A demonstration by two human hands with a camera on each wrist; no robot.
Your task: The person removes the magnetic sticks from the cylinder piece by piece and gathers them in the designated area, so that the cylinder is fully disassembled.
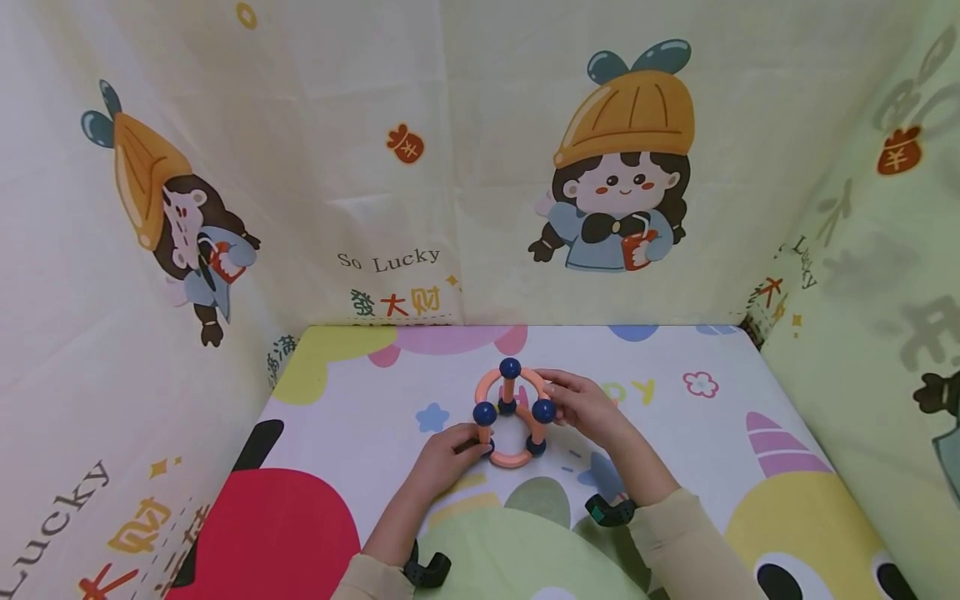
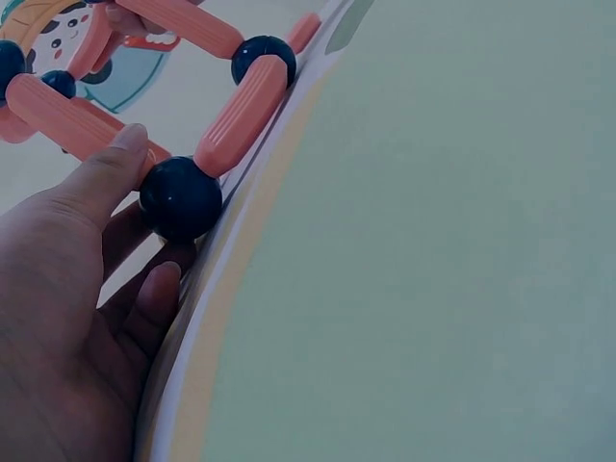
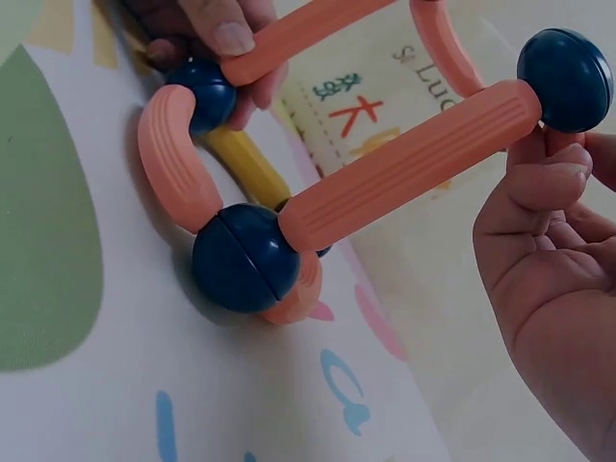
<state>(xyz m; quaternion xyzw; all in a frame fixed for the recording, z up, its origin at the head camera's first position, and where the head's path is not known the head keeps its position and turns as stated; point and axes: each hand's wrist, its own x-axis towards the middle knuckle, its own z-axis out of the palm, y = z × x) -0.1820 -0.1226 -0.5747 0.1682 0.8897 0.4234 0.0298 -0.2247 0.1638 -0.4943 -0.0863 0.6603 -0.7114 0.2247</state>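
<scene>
A magnetic rod-and-ball frame point(image 1: 512, 459) of salmon-orange rods and dark blue balls stands upright on the table, a ring below and another above joined by straight rods. My left hand point(image 1: 446, 458) grips its lower left corner. In the left wrist view, the thumb lies along an upright rod point(image 2: 67, 117) beside a blue ball point(image 2: 181, 199), with fingers behind. At the upper right, my right hand point(image 1: 588, 408) holds the frame by the top ball point(image 3: 565, 80), fingers curled under it. One yellow rod point(image 3: 248, 164) shows low in the frame in the right wrist view.
A tabletop point(image 1: 390, 392) printed with colourful cartoon shapes lies under the frame. Cream cloth walls point(image 1: 487, 208) with cartoon figures and lettering rise behind it and on both sides. Dark bands point(image 1: 611, 510) sit at the wrists.
</scene>
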